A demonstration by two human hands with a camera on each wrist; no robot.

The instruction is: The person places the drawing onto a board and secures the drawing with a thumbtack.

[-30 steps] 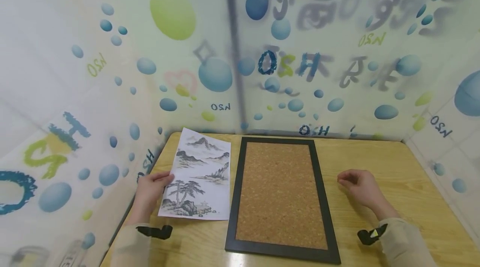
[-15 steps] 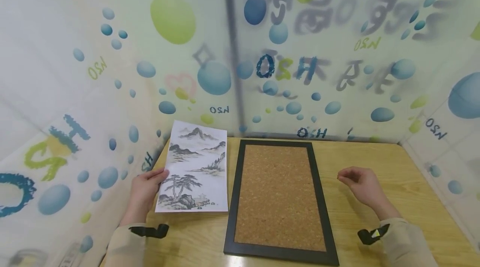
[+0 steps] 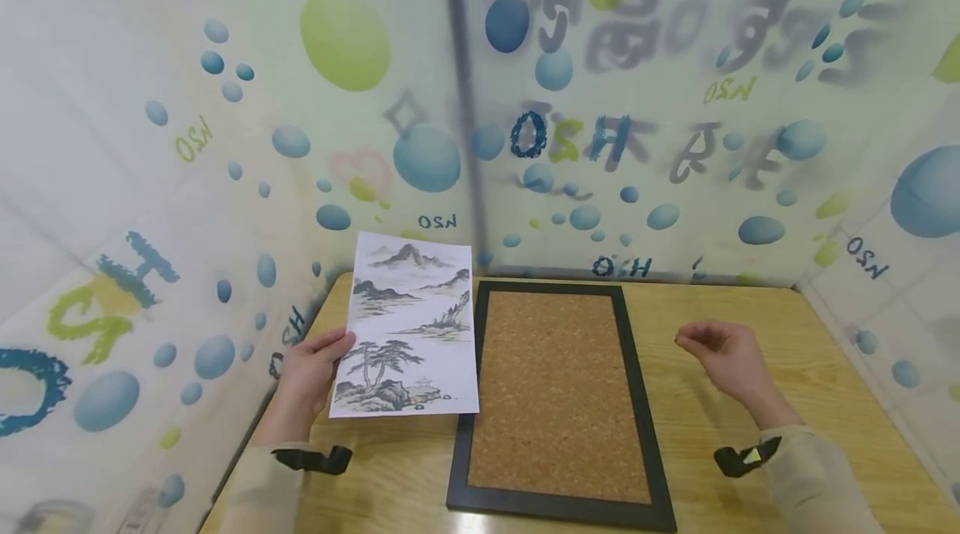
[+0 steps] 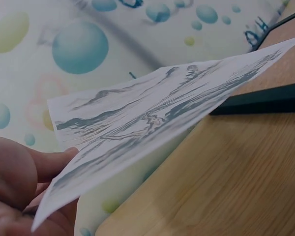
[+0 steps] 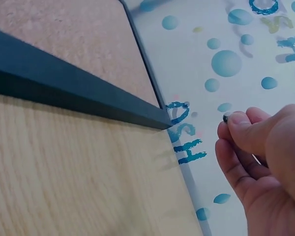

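My left hand (image 3: pixel 311 376) pinches the left edge of a paper sheet (image 3: pixel 411 326) printed with an ink landscape of mountains, pines and rocks. The sheet is lifted off the table, and its right edge overlaps the frame of the corkboard (image 3: pixel 562 392) in the head view. From the left wrist, the paper (image 4: pixel 137 128) slants up and away from the thumb. Right of the board, my right hand (image 3: pixel 723 359) hovers with thumb and index finger together. Between those fingertips the right wrist view shows a small dark object (image 5: pixel 226 118), mostly hidden; I cannot tell its kind.
The black-framed corkboard lies flat on a light wooden table (image 3: pixel 720 467). Pale walls with blue and green bubble prints (image 3: pixel 427 159) close in the table at the back and both sides.
My left hand has raised the sheet and moved it right, so it now overlaps the board's left frame. The right hand stays in nearly the same place. The head view has shifted slightly.
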